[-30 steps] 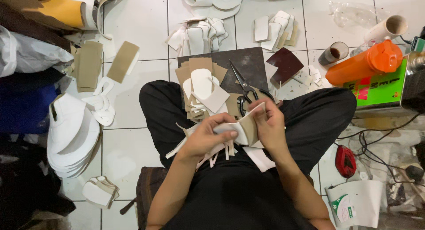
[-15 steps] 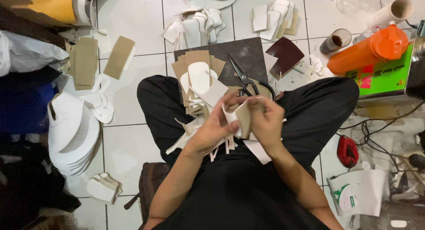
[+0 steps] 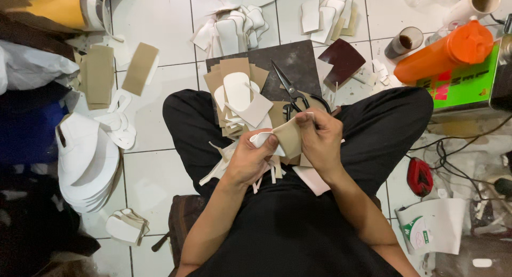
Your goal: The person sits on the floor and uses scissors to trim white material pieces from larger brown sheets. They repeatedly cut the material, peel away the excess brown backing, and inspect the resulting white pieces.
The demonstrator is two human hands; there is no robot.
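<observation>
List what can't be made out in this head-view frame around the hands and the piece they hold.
- Tan piece: its lower part is covered by the left hand and right hand.
- White piece: mostly hidden under the left thumb.
- Scissors: handles partly behind the right hand.
- Orange container: its lower side is blocked by the green box.

Black scissors (image 3: 292,93) on dark board (image 3: 298,61); orange jug (image 3: 442,52); white cut-outs (image 3: 85,162).

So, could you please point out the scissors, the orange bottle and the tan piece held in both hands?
scissors (image 3: 290,91): head view, on the blades near the pivot.
orange bottle (image 3: 434,58): head view, on the middle of its body.
tan piece (image 3: 289,137): head view, on its bare face between the two hands.
</observation>
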